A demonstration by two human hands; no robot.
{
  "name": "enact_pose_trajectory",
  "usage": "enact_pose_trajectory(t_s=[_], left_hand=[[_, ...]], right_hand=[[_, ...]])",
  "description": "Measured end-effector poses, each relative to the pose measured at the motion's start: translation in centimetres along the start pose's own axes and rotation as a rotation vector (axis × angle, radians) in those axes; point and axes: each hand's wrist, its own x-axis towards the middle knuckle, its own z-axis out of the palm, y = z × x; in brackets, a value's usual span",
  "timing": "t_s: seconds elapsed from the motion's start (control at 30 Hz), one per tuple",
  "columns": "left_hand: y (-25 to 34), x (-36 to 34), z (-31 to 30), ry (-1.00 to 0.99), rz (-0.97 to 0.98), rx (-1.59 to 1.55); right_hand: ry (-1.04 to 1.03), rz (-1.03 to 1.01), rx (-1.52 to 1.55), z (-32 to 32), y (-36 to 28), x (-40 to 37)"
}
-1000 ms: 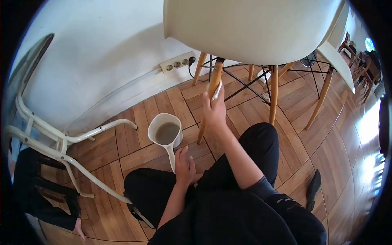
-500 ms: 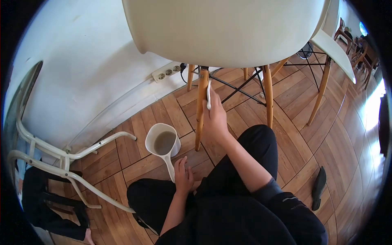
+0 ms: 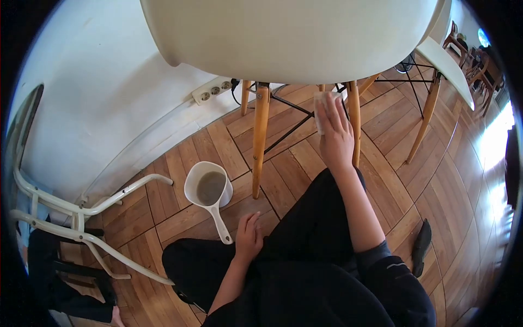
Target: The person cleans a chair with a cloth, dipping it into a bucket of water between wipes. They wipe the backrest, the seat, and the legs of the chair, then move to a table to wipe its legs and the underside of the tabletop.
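Observation:
Under the seat of a cream chair (image 3: 294, 41), my right hand (image 3: 335, 131) presses a white cloth (image 3: 319, 128) beneath its fingers, beside the right front wooden leg (image 3: 354, 117). The left front wooden leg (image 3: 260, 141) stands apart from it. My left hand (image 3: 249, 237) rests by my lap, its fingers loosely spread and holding nothing. Near it on the floor is a white long-handled dipper (image 3: 222, 223) with murky liquid in it.
A cream metal frame (image 3: 103, 204) stands at the left, with another person's dark-clothed leg (image 3: 71, 305) behind it. A power strip (image 3: 212, 90) lies along the wall. A second chair (image 3: 449, 71) is at the right, and a dark shoe (image 3: 422, 248) lies on the floor.
My right hand has moved right with the cloth, from the left front leg to beside the right one. The view has shifted slightly, and my left hand has stayed near my lap.

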Motion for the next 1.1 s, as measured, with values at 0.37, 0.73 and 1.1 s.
enact_pose_trajectory(t_s=[0.37,0.73,1.1], left_hand=[[-0.2,0.1,0.2,-0.046,0.033,0.025],[0.0,-0.1,-0.4,0.036,-0.037,-0.047],[-0.6,-0.4,-0.1,-0.003,-0.078,-0.035]], right_hand=[[-0.085,-0.286,-0.063,2.8,-6.8,-4.5],[-0.096,-0.335,-0.158,3.8,-4.9,-2.0],[-0.336,-0.405,0.054,4.4,-6.7,-0.4]])
